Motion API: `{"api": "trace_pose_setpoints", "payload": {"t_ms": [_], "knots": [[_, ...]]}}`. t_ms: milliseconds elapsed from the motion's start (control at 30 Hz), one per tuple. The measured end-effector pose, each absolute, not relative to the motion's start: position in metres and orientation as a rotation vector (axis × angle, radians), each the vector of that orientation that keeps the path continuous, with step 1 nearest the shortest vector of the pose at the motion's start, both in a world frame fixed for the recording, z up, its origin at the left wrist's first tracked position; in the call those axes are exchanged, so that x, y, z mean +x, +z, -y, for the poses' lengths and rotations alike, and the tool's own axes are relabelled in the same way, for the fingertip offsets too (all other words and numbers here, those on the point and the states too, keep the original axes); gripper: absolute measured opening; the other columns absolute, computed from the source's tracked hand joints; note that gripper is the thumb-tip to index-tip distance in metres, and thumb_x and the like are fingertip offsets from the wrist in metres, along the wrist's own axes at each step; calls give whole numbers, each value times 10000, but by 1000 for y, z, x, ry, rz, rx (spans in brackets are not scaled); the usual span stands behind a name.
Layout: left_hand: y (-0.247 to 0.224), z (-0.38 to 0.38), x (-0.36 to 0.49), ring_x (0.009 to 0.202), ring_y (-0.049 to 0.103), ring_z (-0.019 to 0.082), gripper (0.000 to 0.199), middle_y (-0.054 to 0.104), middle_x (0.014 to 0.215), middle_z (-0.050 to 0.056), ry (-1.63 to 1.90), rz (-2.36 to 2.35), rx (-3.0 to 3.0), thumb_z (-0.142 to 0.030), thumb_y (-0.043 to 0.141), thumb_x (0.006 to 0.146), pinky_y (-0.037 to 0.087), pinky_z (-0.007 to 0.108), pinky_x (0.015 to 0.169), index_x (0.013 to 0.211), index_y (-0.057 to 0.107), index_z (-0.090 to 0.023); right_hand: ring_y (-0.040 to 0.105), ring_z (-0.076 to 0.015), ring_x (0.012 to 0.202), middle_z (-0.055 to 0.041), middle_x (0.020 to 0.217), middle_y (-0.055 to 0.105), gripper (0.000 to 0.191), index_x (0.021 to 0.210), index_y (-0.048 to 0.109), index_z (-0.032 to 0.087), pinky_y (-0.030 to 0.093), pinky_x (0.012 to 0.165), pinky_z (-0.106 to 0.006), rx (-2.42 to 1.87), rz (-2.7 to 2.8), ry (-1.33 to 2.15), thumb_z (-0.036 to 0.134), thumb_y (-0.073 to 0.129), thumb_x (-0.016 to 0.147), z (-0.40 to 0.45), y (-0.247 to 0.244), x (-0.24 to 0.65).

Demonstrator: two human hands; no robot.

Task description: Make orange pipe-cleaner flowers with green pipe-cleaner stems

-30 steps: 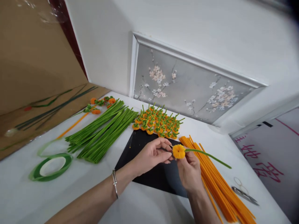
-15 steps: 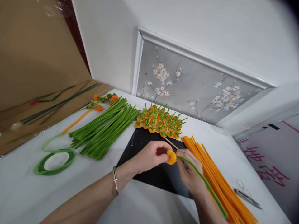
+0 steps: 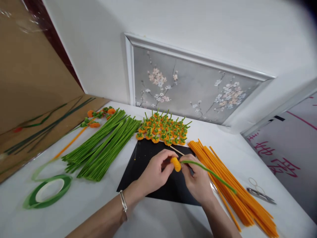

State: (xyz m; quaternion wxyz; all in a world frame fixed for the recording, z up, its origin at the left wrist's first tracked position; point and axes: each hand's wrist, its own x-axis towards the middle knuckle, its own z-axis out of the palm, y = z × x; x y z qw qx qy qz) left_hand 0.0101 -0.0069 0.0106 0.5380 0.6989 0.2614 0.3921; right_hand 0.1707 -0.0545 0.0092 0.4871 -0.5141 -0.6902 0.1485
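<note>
Above a black board (image 3: 138,168), my left hand (image 3: 158,170) pinches a small orange pumpkin-shaped piece (image 3: 176,164) made of fuzzy pipe cleaner. Close beside it on the right, my right hand (image 3: 195,178) is closed on a green pipe cleaner (image 3: 210,171). The green length runs from the orange piece's right side, through my right fingers, and out over the orange bundle. Whether its tip sits inside the orange piece is hidden. Just beyond my hands, several finished orange pumpkins (image 3: 163,129) with green tops stand in rows.
Green pipe cleaners (image 3: 104,148) lie in bundles at left, near a roll of green tape (image 3: 49,191). Orange pipe cleaners (image 3: 230,191) lie at right, with scissors (image 3: 261,195) beyond them. A thin stick (image 3: 177,150) lies behind my hands. A framed panel (image 3: 198,79) covers the back wall.
The view has shifted, so the scene sits a little further left. The orange piece has turned between my fingers and now shows its side. Both hands keep their grip.
</note>
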Motion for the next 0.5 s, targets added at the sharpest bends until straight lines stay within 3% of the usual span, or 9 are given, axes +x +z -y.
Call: {"api": "trace_pose_setpoints", "payload": {"t_ms": [133, 200, 300, 400, 500], "knots": [[9, 8, 15, 724, 598, 130, 261, 568, 858, 15, 687, -507, 1059, -353, 659, 806, 536, 324, 741, 947, 533, -173, 589, -161, 762, -66, 858, 612, 227, 886, 613, 213, 506, 691, -294, -1116, 1795, 142, 79, 430, 896, 55, 7, 173], [9, 5, 13, 714, 593, 118, 243, 569, 851, 9, 705, -507, 1087, -317, 668, 802, 533, 311, 740, 935, 528, -169, 592, -156, 757, -65, 866, 617, 224, 899, 622, 212, 509, 693, -289, -1101, 1829, 89, 74, 446, 893, 55, 7, 174], [12, -1, 7, 738, 571, 115, 108, 575, 838, 12, 790, -563, 1461, -131, 583, 825, 501, 257, 716, 924, 552, -162, 602, -153, 770, -58, 855, 624, 206, 892, 631, 207, 510, 703, -279, -1129, 1839, 125, 100, 456, 902, 55, 10, 174], [13, -7, 0, 842, 561, 132, 215, 584, 916, 37, 863, -553, 1939, -2, 474, 825, 472, 251, 761, 917, 580, -166, 605, -157, 755, -53, 828, 627, 210, 858, 630, 206, 503, 691, -275, -1193, 1834, 225, 129, 440, 906, 55, 12, 171], [12, -9, -4, 943, 541, 155, 269, 565, 1016, 74, 861, -461, 2334, 0, 391, 877, 467, 278, 840, 975, 576, -167, 599, -170, 708, -52, 780, 638, 186, 776, 623, 195, 483, 644, -280, -1339, 1737, 363, 145, 464, 859, 55, 10, 167]]}}
